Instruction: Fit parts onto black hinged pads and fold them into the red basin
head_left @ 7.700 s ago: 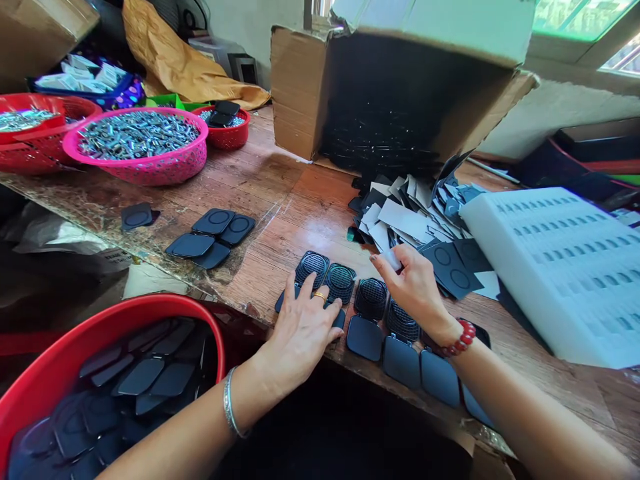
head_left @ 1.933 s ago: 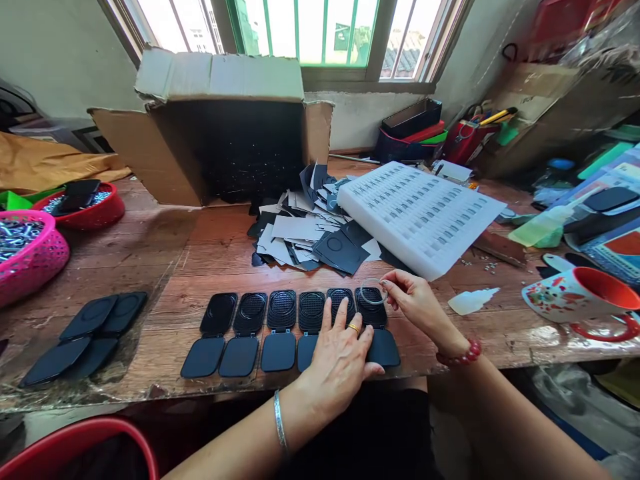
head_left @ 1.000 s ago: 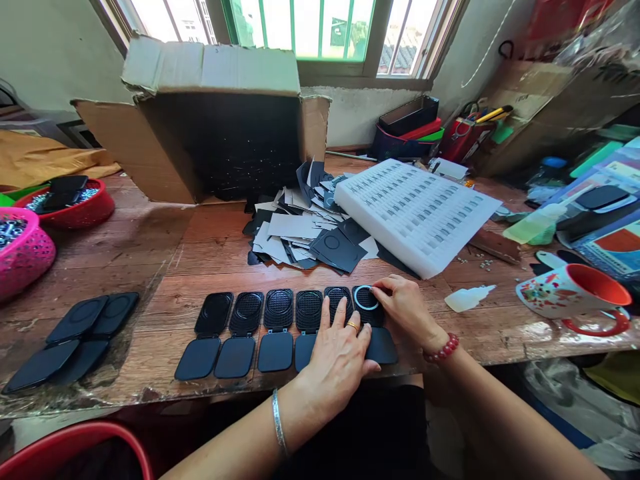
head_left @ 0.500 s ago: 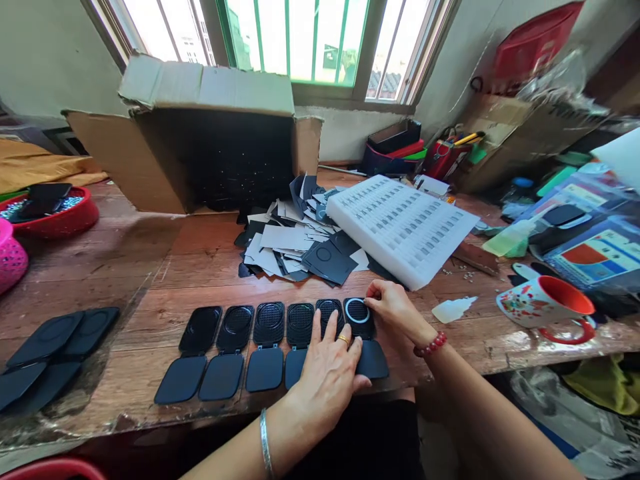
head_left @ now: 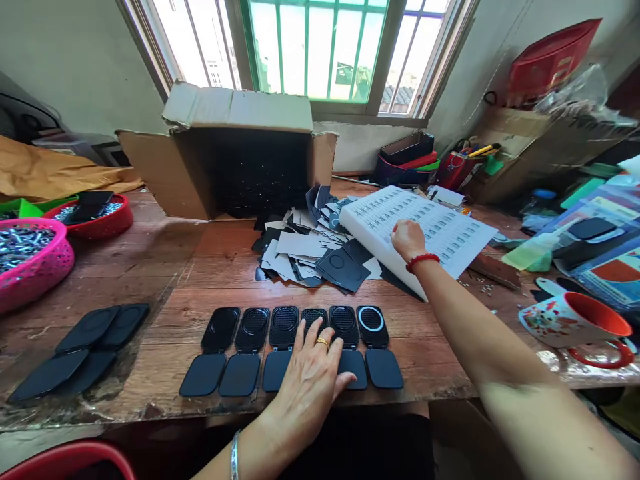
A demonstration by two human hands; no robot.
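Note:
A row of several black hinged cases (head_left: pixel 284 327) lies unfolded along the table's front edge, lids toward me. A white ring (head_left: pixel 371 319) sits in the rightmost case (head_left: pixel 384 368). My left hand (head_left: pixel 313 367) rests palm down over the fourth case, fingers spread, partly covering it. Over the left part of a white foam tray (head_left: pixel 445 223) with rows of slots, my right hand (head_left: pixel 409 240) has its fingers curled together. Its fingertips are hidden, so what they pinch, if anything, does not show.
Behind the row lies a heap of grey and black cards (head_left: pixel 300 250) before an open cardboard box (head_left: pixel 160 177). Folded black cases (head_left: pixel 85 330) lie at left, near a pink basket (head_left: pixel 50 270) of metal parts and a red basket (head_left: pixel 107 223). A mug (head_left: pixel 575 320) stands at right.
My right hand has left the rightmost case and reached forward to the foam tray, leaving the white ring in the case. My left hand has shifted leftward along the row. The view has shifted slightly.

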